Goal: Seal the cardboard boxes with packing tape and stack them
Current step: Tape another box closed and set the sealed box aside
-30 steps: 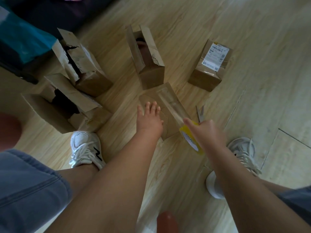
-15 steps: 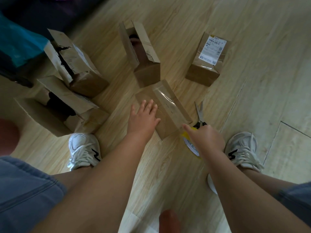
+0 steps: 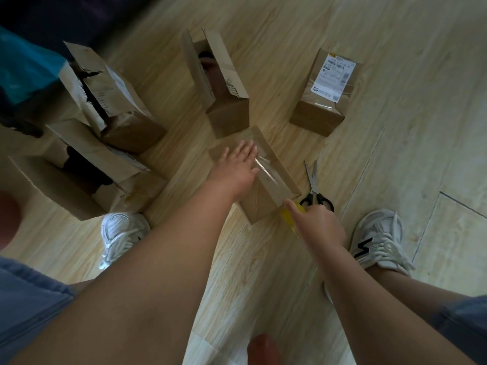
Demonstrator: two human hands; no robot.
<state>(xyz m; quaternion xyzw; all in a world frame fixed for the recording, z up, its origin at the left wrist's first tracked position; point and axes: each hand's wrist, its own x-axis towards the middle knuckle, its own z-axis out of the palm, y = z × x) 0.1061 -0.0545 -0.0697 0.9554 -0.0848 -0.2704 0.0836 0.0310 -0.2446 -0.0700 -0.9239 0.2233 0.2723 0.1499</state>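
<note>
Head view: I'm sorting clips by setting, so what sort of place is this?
Likely a room in a home, used for packing: a wood-look floor, several cardboard boxes standing on it, and scissors and a tape roll by the box being sealed.

Left arm: bare, stretched forward. Left hand [image 3: 237, 168]: palm down, fingers straight and close together, pressed flat. Right arm: bare, stretched forward from the right. Right hand [image 3: 320, 223]: fingers curled round tape roll [image 3: 287, 218], one digit pointing forward.
</note>
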